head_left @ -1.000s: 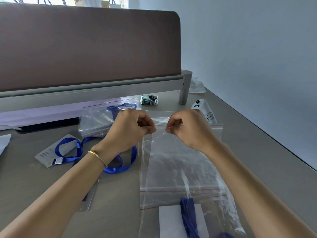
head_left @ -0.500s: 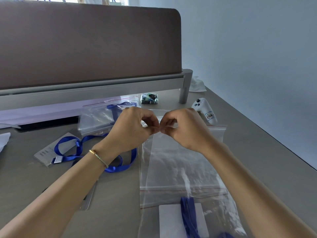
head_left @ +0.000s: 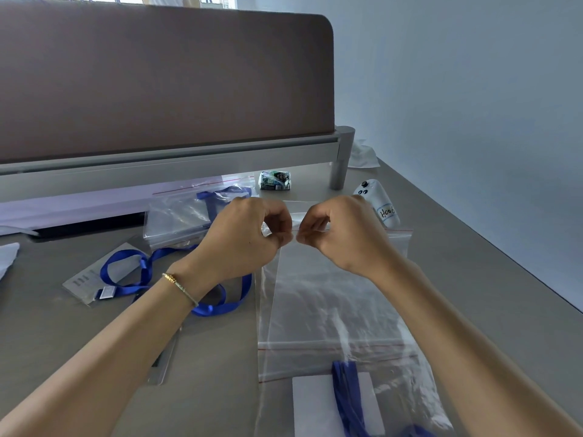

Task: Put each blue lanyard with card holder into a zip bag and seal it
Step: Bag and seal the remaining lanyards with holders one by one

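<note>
On my feed, the thumb and curled fingers of the left hand pinch the top edge of a clear zip bag, and the right hand pinches the same edge just beside it, fingertips almost touching. I see the bag hanging from that edge down onto the grey desk. Beneath its lower end lies another bag holding a blue lanyard with card holder. Left of the wrist, which wears a gold bracelet, I see a loose lanyard on its card holder, and behind it a filled bag. A white controller sits behind the right hand.
</note>
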